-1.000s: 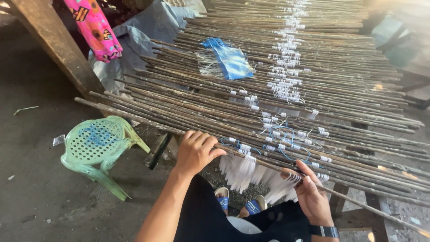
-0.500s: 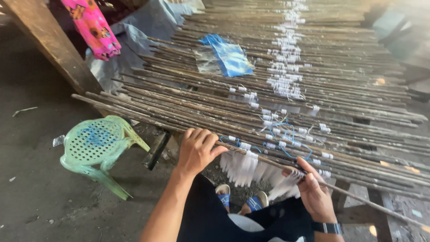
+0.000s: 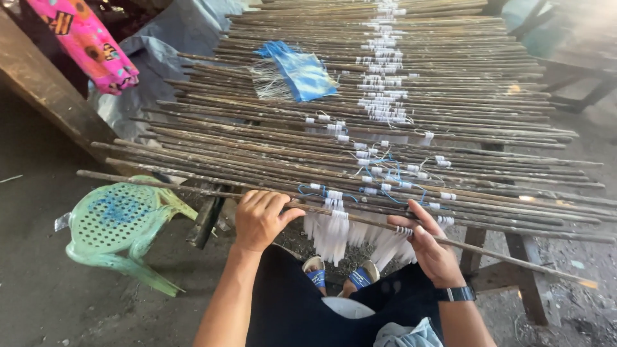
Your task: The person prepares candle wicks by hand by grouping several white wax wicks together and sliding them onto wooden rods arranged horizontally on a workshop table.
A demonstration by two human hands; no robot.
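A long thin brown stick (image 3: pixel 360 218) lies nearest me across a rack of many similar sticks (image 3: pixel 450 135). My left hand (image 3: pixel 259 218) is closed around that stick. My right hand (image 3: pixel 429 247) pinches the same stick farther right, thumb on top, at a white tie. White fringe strips (image 3: pixel 334 232) hang from the stick between my hands. Blue thread (image 3: pixel 392 193) and small white ties dot the sticks just beyond.
A green perforated plastic chair (image 3: pixel 116 225) stands at the left on the dirt floor. A blue dyed cloth (image 3: pixel 302 74) lies on the sticks farther back. A pink patterned cloth (image 3: pixel 83 42) hangs over a wooden beam (image 3: pixel 45 96). My sandalled feet (image 3: pixel 337 276) show below.
Both hands stay on the near stick. My right hand has shifted its thumb and fingers along it, and the view has tilted so everything sits lower left.
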